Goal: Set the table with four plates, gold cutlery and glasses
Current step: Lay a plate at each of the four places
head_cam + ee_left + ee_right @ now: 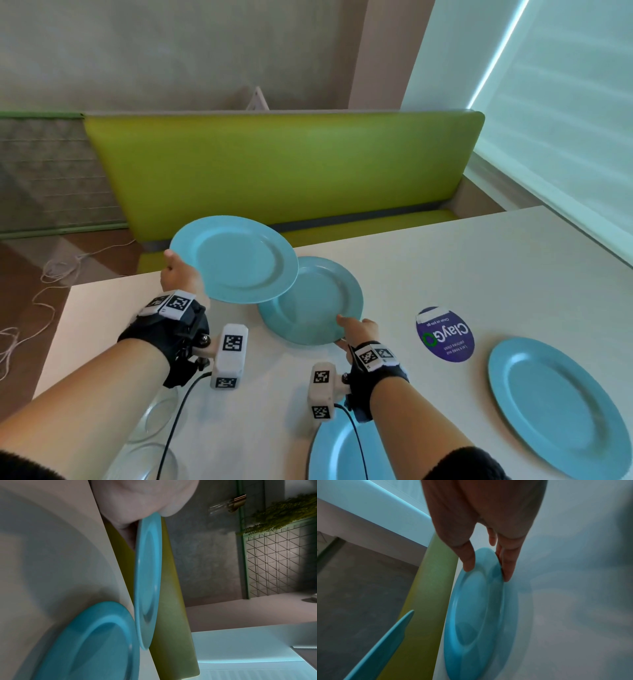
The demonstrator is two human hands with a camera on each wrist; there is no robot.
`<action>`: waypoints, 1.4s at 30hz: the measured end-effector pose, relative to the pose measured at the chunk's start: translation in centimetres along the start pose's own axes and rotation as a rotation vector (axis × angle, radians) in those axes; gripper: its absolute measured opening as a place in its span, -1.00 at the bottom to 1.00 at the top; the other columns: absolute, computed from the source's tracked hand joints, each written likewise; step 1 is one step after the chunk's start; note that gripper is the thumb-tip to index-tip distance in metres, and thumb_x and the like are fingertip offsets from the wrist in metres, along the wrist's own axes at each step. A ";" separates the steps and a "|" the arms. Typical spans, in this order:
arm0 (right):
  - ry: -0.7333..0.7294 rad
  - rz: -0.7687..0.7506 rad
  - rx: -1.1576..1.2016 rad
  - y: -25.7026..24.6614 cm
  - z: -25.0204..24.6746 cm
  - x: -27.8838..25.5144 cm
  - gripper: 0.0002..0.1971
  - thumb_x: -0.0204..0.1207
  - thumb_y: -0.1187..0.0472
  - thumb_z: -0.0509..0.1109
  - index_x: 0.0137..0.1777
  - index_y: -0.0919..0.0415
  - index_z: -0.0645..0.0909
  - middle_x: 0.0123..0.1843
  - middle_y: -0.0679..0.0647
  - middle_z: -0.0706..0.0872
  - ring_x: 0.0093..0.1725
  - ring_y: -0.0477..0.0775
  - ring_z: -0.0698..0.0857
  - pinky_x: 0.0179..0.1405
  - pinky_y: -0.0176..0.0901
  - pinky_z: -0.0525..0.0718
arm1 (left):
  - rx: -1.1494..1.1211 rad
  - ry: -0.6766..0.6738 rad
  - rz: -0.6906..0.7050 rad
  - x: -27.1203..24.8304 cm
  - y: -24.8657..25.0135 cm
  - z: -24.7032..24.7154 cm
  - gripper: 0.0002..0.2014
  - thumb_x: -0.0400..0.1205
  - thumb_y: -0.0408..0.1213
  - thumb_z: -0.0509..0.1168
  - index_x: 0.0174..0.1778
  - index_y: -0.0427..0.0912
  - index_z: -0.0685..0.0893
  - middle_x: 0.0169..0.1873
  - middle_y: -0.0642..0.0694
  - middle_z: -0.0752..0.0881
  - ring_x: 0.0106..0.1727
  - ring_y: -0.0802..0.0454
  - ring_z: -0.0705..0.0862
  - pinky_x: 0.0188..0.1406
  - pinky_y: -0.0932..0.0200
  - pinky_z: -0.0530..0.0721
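Four blue plates show in the head view. My left hand [176, 274] holds one plate [234, 258] by its left rim, raised over the table's far left edge; the left wrist view shows this plate [148, 574] edge-on with my thumb on its rim. My right hand [356, 330] pinches the near rim of a second plate [315, 301], thumb on top and fingers [506, 566] beneath, low over the white table [394, 274]. A third plate [555, 404] lies at the right, a fourth plate [342, 455] at the near edge under my right forearm.
Two clear glass items [157, 418] sit at the near left under my left forearm. A round purple sticker [445, 334] lies between the plates. A green bench [281, 171] runs along the far side, a window blind [565, 102] on the right. Cords [51, 274] lie on the floor.
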State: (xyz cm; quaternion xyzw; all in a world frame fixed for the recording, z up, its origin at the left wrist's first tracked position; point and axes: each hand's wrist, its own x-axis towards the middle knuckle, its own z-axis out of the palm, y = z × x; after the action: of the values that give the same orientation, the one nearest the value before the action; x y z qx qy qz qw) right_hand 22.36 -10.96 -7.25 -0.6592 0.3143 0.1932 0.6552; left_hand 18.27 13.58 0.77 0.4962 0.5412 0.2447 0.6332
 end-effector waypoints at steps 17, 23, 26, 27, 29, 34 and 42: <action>-0.037 -0.203 -0.319 -2.0 0.2 -0.3 -0.69 0.57 0.08 0.34 0.24 0.21 0.52 0.01 0.18 0.64 -0.03 0.16 0.65 0.02 -0.07 0.60 | 0.100 -0.124 -0.029 -2.2 -2.0 1.6 -0.37 0.73 0.11 -0.11 0.49 -0.30 0.44 0.44 -0.28 0.53 0.41 -0.28 0.53 0.36 -0.09 0.51; -0.255 -0.099 0.059 -4.8 -2.0 -2.9 -0.73 0.70 0.21 0.14 0.27 0.37 0.46 0.06 0.27 0.56 -0.08 0.24 0.64 -0.02 0.18 0.68 | 0.148 -0.300 -0.069 -5.8 -3.5 4.8 -0.38 0.70 0.15 -0.05 0.45 -0.27 0.49 0.39 -0.24 0.59 0.36 -0.26 0.59 0.35 -0.09 0.56; -0.221 -0.097 0.138 -6.0 -4.6 -2.4 -0.74 0.69 0.31 0.14 0.31 0.41 0.45 -0.05 0.22 0.61 -0.19 0.17 0.64 -0.25 0.06 0.69 | 0.128 -0.386 -0.115 -8.1 -4.0 6.4 -0.42 0.70 0.15 -0.02 0.42 -0.22 0.51 0.24 -0.15 0.63 0.20 -0.22 0.63 0.04 0.00 0.61; -0.219 -0.093 0.166 -6.4 -5.5 -2.2 -0.79 0.70 0.32 0.13 0.25 0.37 0.46 -0.12 0.19 0.62 -0.23 0.14 0.64 -0.29 0.04 0.68 | 0.103 -0.417 -0.140 -8.5 -4.1 7.0 -0.43 0.69 0.16 0.01 0.39 -0.21 0.52 0.16 -0.15 0.64 0.11 -0.21 0.63 -0.08 0.01 0.61; -0.203 -0.087 0.202 -7.5 -7.1 -1.6 -0.86 0.70 0.31 0.13 0.18 0.31 0.45 -0.16 0.16 0.61 -0.25 0.13 0.63 -0.25 0.07 0.68 | 0.042 -0.488 -0.179 -9.4 -4.3 8.3 -0.47 0.69 0.13 0.05 0.36 -0.21 0.53 0.09 -0.18 0.65 -0.04 -0.18 0.66 -0.16 0.02 0.64; -0.093 -0.109 0.237 -9.6 -11.5 1.6 -0.71 0.72 0.30 0.10 0.39 0.36 0.42 0.00 0.24 0.60 -0.21 0.18 0.62 -0.01 0.21 0.62 | 0.025 -0.625 -0.214 -11.2 -4.7 11.4 -0.47 0.73 -0.01 0.05 0.47 -0.35 0.38 0.22 -0.32 0.60 0.03 -0.25 0.68 -0.04 -0.06 0.70; 0.085 -0.045 0.361 -11.1 -17.7 6.9 -0.63 0.72 0.34 0.10 0.48 0.44 0.32 0.41 0.44 0.51 0.36 0.49 0.54 0.30 0.42 0.52 | 0.072 -0.600 -0.192 -11.1 -5.6 14.4 -0.62 0.74 -0.16 0.11 0.39 -0.33 0.45 -0.15 -0.14 0.61 -0.32 -0.03 0.60 -0.35 0.10 0.66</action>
State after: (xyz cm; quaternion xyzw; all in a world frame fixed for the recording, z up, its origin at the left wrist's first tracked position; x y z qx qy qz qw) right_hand 32.05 -30.11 -2.47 -0.5455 0.3564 0.0911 0.7531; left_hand 27.05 -3.28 -0.45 0.5150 0.3829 0.0072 0.7669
